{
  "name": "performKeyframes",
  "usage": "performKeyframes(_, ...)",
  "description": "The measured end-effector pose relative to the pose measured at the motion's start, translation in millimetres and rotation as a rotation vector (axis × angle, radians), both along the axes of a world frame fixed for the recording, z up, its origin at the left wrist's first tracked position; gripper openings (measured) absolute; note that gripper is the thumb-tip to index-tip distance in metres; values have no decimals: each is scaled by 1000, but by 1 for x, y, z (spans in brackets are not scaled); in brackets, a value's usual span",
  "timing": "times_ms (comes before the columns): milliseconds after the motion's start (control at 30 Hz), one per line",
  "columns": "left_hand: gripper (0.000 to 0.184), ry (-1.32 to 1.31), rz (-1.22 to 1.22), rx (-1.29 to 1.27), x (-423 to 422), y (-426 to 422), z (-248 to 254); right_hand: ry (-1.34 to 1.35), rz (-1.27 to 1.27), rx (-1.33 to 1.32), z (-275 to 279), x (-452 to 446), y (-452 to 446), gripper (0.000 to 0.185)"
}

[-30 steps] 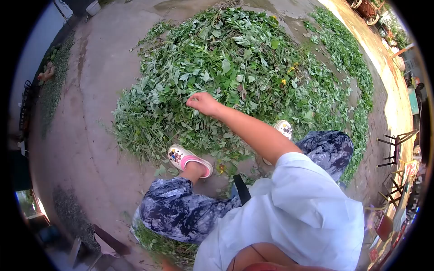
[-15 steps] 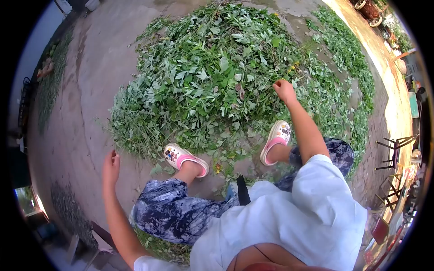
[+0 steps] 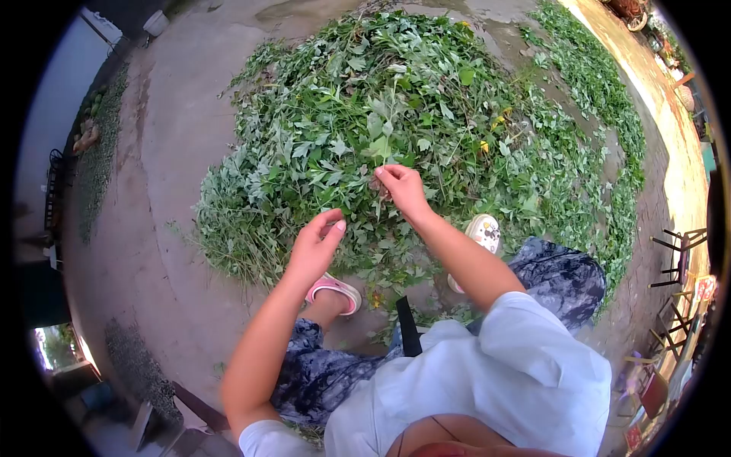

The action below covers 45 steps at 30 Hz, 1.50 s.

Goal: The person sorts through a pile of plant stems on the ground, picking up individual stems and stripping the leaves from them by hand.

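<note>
A large heap of cut leafy green stems (image 3: 304, 145) lies on the ground in front of my feet. Over its near middle, my right hand (image 3: 403, 190) pinches a leafy sprig (image 3: 378, 145) between thumb and fingers. The sprig stands up from the fingertips, its leaves pointing away from me. My left hand (image 3: 314, 247) hovers above the near edge of the heap, to the left of and lower than the right. Its fingers are slightly bent and apart from the thumb, with nothing visible in them.
My clogs, the left (image 3: 335, 292) and the right (image 3: 484, 232), stand at the heap's near edge. More greens (image 3: 609, 99) are spread along the right. A dark stool (image 3: 678, 255) stands far right, and a white bucket (image 3: 156, 23) at the upper left.
My right hand has moved left across the heap and now shows a sprig in its fingers. My left hand has come up and right, from beside the heap to over its near edge.
</note>
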<state>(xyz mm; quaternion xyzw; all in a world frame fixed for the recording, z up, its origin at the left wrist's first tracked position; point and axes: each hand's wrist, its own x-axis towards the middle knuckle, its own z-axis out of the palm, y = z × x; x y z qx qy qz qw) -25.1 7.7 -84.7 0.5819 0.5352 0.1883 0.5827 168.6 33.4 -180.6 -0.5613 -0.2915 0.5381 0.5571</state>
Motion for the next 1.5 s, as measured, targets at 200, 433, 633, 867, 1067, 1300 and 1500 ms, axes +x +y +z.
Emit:
performKeyframes(200,36,-153,168,-209,14,-14,5,77,292,129,50,-60,-68,18)
performKeyframes(433,21,4,166,-54,-5,-38,31,126,26,280,72,-35,-65,25)
performKeyframes(633,18,267,-120,177,-4,-65,56,681,328,112,101,-28,-44,20)
performKeyframes(867,23,288,-155,154,-19,-44,47,104,-79,1,23,68,47,16)
performKeyframes(1067,21,344,-170,200,-19,-26,44,-106,-211,-387,-83,146,86,21)
performKeyframes(1300,21,426,-162,167,-15,-16,38,-411,-137,-299,-98,128,85,25)
performKeyframes(1500,18,306,-76,206,-15,-14,16,430,212,-207,17,72,24,18)
